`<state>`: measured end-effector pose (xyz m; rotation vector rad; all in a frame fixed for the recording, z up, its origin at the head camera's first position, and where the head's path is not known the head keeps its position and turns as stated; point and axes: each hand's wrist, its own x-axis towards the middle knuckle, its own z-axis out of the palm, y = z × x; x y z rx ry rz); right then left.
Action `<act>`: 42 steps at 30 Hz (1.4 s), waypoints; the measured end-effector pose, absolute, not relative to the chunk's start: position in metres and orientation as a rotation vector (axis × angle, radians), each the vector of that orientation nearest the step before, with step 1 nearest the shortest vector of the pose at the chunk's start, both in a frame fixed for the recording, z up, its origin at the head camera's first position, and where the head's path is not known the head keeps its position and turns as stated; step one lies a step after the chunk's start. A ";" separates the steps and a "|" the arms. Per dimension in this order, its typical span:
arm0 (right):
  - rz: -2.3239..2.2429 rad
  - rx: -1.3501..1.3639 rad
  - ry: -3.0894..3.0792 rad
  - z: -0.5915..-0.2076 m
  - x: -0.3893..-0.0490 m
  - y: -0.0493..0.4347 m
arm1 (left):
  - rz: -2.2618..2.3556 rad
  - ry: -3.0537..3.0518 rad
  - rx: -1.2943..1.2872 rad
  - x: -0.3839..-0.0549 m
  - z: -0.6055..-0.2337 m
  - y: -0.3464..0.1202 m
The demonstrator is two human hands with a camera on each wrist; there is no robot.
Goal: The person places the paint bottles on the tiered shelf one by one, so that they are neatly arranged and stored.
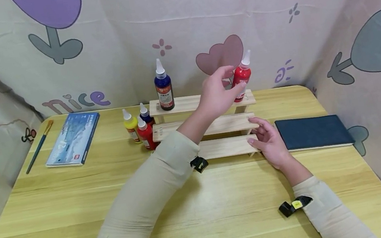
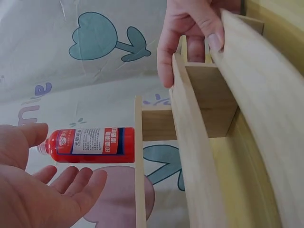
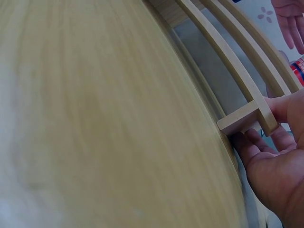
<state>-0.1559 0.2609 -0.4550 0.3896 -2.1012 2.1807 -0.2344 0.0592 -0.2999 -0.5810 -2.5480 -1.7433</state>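
A red ink bottle [image 1: 241, 77] with a pointed white cap stands at the right end of the top step of a three-step wooden rack [image 1: 222, 124]. Around its upper part is my left hand [image 1: 219, 94], fingers spread; in the left wrist view the hand [image 2: 45, 190] shows a gap to the bottle [image 2: 95, 145]. My right hand [image 1: 270, 142] holds the rack's right end, its thumb above the lowest step and its fingers round the side, as the hand [image 3: 280, 171] shows in the right wrist view. A dark blue bottle [image 1: 164, 88] stands upright on the top step's left.
Left of the rack, yellow [image 1: 131, 127], red [image 1: 146, 135] and blue [image 1: 146, 116] bottles stand close together. A dark notebook [image 1: 313, 132] lies right of my right hand. A blue-white book [image 1: 73, 139] and a paintbrush [image 1: 39, 146] lie at left. A patterned cloth [image 1: 121, 43] hangs behind the table.
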 end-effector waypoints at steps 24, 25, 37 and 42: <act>2.185 0.367 -2.097 -0.454 -0.154 0.259 | -1.877 -2.520 -0.554 -0.174 -0.333 -0.003; 2.181 0.368 -2.097 -0.454 -0.154 0.259 | -1.882 -2.518 -0.547 -0.172 -0.334 -0.007; 2.167 0.382 -2.115 -0.454 -0.155 0.260 | -1.908 -2.429 -0.427 -0.153 -0.345 -0.054; 2.172 0.379 -2.111 -0.455 -0.155 0.261 | -1.916 -2.409 -0.399 -0.147 -0.353 -0.076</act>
